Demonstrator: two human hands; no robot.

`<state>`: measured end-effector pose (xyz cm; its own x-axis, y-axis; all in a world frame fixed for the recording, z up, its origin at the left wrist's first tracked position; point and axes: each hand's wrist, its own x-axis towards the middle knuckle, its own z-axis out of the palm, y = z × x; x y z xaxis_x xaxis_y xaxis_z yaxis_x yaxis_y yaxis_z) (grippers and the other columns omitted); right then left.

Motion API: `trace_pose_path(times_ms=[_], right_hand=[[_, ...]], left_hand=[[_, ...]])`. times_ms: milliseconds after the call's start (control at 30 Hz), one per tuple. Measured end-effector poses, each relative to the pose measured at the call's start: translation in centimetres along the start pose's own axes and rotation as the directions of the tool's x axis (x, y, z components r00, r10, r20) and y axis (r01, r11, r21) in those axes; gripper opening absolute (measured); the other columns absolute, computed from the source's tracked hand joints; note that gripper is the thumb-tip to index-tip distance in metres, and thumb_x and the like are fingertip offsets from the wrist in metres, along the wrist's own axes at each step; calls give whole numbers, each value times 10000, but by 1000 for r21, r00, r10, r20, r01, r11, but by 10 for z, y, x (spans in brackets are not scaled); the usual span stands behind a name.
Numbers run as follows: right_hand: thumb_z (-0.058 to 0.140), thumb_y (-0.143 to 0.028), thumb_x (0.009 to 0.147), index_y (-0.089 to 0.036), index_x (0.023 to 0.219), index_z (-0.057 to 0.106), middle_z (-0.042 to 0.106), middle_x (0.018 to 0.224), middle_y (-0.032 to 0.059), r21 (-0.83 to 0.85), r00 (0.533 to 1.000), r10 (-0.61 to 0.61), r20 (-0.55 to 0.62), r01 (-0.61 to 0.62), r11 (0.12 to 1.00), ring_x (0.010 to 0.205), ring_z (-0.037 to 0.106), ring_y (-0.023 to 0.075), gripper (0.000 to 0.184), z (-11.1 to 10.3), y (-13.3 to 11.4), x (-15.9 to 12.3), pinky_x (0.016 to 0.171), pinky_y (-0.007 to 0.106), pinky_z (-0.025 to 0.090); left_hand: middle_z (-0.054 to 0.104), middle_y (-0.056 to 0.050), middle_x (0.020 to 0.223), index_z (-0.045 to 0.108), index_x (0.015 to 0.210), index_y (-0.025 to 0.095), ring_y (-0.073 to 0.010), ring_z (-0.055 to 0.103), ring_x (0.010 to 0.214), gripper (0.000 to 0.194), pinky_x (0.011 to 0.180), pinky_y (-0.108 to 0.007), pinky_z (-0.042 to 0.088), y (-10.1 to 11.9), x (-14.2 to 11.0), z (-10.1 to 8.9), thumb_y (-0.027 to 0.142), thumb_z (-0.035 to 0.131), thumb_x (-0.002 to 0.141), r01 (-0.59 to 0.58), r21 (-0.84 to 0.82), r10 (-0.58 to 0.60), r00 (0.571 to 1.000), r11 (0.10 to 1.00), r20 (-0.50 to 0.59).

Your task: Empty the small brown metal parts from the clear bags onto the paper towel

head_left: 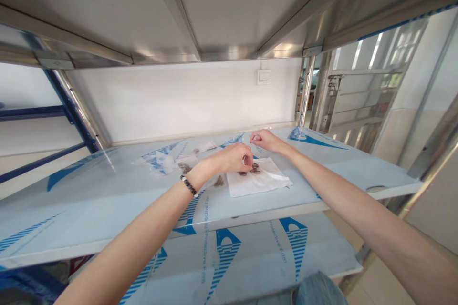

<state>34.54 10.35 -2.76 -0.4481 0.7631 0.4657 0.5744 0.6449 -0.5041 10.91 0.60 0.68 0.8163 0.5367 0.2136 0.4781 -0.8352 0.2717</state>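
A white cloth or paper sheet [259,182] lies on the film-covered shelf, with several small brownish metal pieces [255,168] on it. Over its left part, my left hand [234,157] is curled with fingertips pinched close above the pieces; what they hold is hidden. Beyond the sheet's far edge, my right hand [265,141] has its thumb and fingers pressed together, and anything between them is too small to make out. Left of the sheet, a small pile of thin brownish pieces [219,181] rests on the shelf. Another heap of small metal pieces [185,167] shows behind my left wrist.
Clear plastic bags [159,162] lie left of my hands, and a small packet [206,146] sits farther back. A metal shelf [229,9] hangs low overhead. Metal posts [307,90] stand at the corners, with a white wall [186,100] behind. A lower shelf [255,252] extends below.
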Motion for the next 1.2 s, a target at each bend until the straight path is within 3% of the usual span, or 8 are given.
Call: trace_pose_path(times_ms=[100, 233, 367, 500, 667, 800, 967, 1200], right_hand=[[655, -281, 870, -153, 894, 771, 743, 778, 41, 9, 1000, -3, -11, 4, 1000, 687, 617, 177, 174, -3, -4, 0, 683, 275, 446], [655, -273, 852, -149, 921, 789, 763, 820, 60, 16, 999, -36, -18, 36, 999, 716, 637, 184, 196, -7, -10, -1, 712, 283, 465], [639, -304, 853, -151, 959, 798, 731, 760, 45, 12, 1000, -28, -9, 28, 1000, 675, 604, 178, 245, -4, -17, -2, 672, 276, 446], [607, -330, 862, -146, 1033, 782, 669, 684, 4, 13, 999, -25, 21, 25, 1000, 597, 521, 153, 306, 1, -23, -4, 611, 264, 385], [556, -276, 881, -141, 1077, 751, 581, 598, -35, 75, 998, -17, 66, 12, 997, 529, 482, 150, 307, 7, -32, 3, 568, 269, 353], [639, -191, 880, -151, 1180, 741, 727, 760, 29, 67, 986, -16, 168, 5, 998, 655, 631, 179, 319, 23, -50, 22, 664, 276, 462], [695, -89, 833, -226, 1218, 784, 811, 1172, 99, -57, 943, -35, 331, 57, 997, 979, 748, 259, 419, 49, -75, 42, 844, 321, 555], [687, -65, 865, -294, 1258, 786, 736, 1436, 64, -145, 935, -41, 352, 97, 985, 1269, 704, 288, 466, 50, -82, 50, 1020, 338, 555]], left_hand=[[765, -52, 856, 807, 811, 195, -168, 648, 756, 59, 722, -296, 488, -5, -2, 3, 253, 796, 814, 18, -86, -18, 1000, 996, 6], [741, -36, 809, 809, 876, 189, -162, 600, 719, 283, 678, -294, 456, -21, -8, -4, 460, 733, 909, 65, -215, -90, 990, 974, -106], [746, -41, 817, 786, 851, 155, -165, 599, 744, 301, 730, -299, 473, -51, -31, -27, 380, 607, 940, 132, -170, -188, 909, 976, -373], [712, -34, 737, 770, 825, 150, -162, 595, 691, 304, 707, -291, 483, -83, -66, -47, 369, 582, 919, 239, -115, -265, 858, 964, -440], [768, -70, 869, 779, 884, 164, -195, 683, 796, 215, 802, -311, 554, -118, -112, -60, 264, 596, 829, 373, 33, -315, 825, 927, -469], [801, -115, 1149, 802, 1016, 189, -253, 746, 1041, 277, 954, -361, 590, -137, -135, -61, 295, 612, 844, 458, 22, -404, 806, 889, -433], [794, -119, 1255, 784, 1176, 192, -254, 742, 1160, 352, 1036, -367, 572, -139, -134, -52, 354, 583, 936, 428, -24, -408, 839, 903, -360], [791, -115, 1243, 775, 1228, 195, -228, 741, 1137, 370, 1005, -334, 573, -128, -116, -33, 243, 557, 933, 369, -24, -360, 888, 929, -286]])
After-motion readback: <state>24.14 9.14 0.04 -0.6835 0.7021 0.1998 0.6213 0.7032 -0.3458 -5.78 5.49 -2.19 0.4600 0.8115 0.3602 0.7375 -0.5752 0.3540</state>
